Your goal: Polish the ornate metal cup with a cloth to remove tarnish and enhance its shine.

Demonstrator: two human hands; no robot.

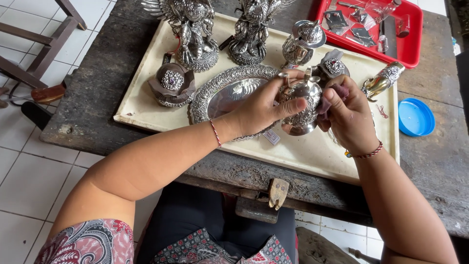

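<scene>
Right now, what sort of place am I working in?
Probably a silver craft workshop: ornate silver statuettes stand on a cream rectangular tray atop a rough, worn wooden bench, and both hands hold a small embossed silver vessel against a dark cloth.

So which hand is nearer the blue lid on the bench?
Right. The right hand is at the silver vessel, with the blue lid off to its right. The left hand is on the vessel's far side.
</scene>
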